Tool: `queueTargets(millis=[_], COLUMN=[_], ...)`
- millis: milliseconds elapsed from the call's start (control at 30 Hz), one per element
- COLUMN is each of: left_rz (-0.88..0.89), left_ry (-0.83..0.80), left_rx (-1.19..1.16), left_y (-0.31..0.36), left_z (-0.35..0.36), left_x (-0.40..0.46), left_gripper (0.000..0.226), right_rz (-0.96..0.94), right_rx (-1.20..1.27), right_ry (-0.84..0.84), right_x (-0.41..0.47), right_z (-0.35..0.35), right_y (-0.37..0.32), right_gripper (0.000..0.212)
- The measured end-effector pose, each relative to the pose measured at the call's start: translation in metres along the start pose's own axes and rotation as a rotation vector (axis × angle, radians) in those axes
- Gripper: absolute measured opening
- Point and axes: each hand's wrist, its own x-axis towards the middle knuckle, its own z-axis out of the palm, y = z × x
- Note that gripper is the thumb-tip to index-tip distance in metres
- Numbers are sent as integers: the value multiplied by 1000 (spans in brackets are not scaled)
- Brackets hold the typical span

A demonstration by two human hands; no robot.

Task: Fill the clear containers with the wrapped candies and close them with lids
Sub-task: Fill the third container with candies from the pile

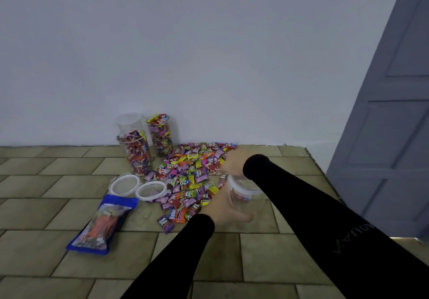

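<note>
Both sleeved arms reach to a clear container (pixel 243 202) on the floor beside the candies (pixel 192 173). Left hand (pixel 226 210) curls around its side, steadying it; right hand (pixel 233 164) curls over the rim, contents unclear.

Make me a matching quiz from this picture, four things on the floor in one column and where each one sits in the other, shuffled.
Things:
1. blue candy bag
2. two loose lids
3. filled containers
4. near-empty container

Places:
A. against the wall, left of the candy pile
B. between both hands, right of the pile
C. lying nearest the camera on the left
D. flat on the tiles, just beyond the bag

Pairs: 1-C, 2-D, 3-A, 4-B
</note>
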Motion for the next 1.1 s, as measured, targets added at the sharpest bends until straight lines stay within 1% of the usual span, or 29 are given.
queueTargets(millis=[100,200,233,333,400,500,633,767,867,900,967,1033,1100], left_rz=[-3,-9,-23,-64,-88,-104,-104,-92,-93,-98,-93,-74,-30], left_ry=[10,5,2,-16,-26,-38,-42,-40,-38,-41,-34,-15,-5], left_rx=[-7,30,53,165,236,286,248,237,197,180,145,123,135], left_y=[-1,1,1,2,1,-1,-1,-3,-5,-3,-1,0,6], left_z=[-2,-3,-2,-3,-5,-3,-3,-3,-3,-3,-2,-2,-3], left_x=[1,2,2,2,4,5,4,5,5,4,3,2,-1], left_gripper=[76,72,69,67,64,56,55,52,45,46,57,66,56], right_rz=[-77,-276,-345,-454,-450,-399,-373,-349,-376,-399,-470,-485,-485], right_rx=[22,-23,-62,-251,-321,-302,-318,-319,-287,-258,-166,-120,-86], right_ry=[105,245,259,164,123,53,-11,-8,4,16,91,239,406], right_x=[2,-2,-6,-21,-24,-22,-24,-24,-22,-21,-21,-25,-34], right_z=[2,4,3,5,8,11,10,11,12,13,14,15,19], right_y=[4,5,3,-8,-11,-11,-14,-15,-15,-14,-10,-1,15], right_gripper=[45,52,55,59,56,51,44,45,48,50,54,53,57])
